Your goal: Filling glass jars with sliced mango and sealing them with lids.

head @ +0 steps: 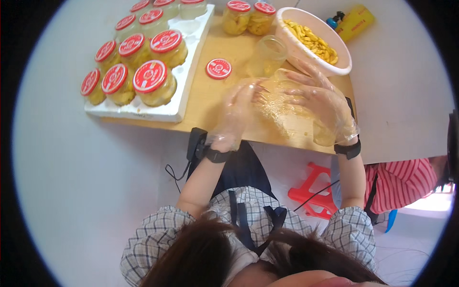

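Note:
Both my hands wear clear, loose plastic gloves over the wooden table. My left hand is motion-blurred, its fingers pointing toward the middle; I cannot tell whether it holds anything. My right hand has its fingers apart, with nothing visible in its grasp. Between them, a shiny wet patch lies on the tabletop. Just beyond stands a lidless glass jar, with some yellow pieces showing low in it. A red jar lid lies flat to its left. Behind my right hand is a pinkish-white plastic bowl holding yellow fruit pieces.
At left, a white foam tray holds several red-lidded jars. Two filled jars stand at the back. A yellow box and a blue bottle lie beyond the bowl. Right of my legs is a red stool, near a seated person.

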### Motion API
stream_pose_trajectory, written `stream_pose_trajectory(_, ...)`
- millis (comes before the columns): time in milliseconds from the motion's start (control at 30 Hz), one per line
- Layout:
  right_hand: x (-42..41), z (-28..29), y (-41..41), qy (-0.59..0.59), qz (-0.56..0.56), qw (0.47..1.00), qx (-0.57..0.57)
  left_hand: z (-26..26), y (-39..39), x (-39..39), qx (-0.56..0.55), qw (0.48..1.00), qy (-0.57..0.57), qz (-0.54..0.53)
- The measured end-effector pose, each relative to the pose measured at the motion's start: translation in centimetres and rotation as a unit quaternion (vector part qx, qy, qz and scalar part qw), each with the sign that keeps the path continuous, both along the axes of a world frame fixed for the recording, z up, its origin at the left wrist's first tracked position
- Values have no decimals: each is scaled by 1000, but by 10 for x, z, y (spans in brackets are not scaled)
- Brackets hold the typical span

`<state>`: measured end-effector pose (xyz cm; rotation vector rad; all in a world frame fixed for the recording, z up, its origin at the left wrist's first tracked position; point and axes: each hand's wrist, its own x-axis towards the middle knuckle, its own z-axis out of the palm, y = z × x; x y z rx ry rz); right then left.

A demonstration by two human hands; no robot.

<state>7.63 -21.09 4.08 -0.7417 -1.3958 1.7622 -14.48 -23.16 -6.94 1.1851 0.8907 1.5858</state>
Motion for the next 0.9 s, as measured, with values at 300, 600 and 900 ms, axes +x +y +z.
stream_pose_trajectory(300,7,-6,-12,-465,-175,714,494,60,53,-2,159,987,-25,15)
stream_pose_trajectory(600,26,-12,-9,-593,-236,517,570,81,111,15,277,902,289,164)
stream_pose_trajectory(900,32,-13,-1,-634,-231,469,570,36,125,3,300,882,288,223)
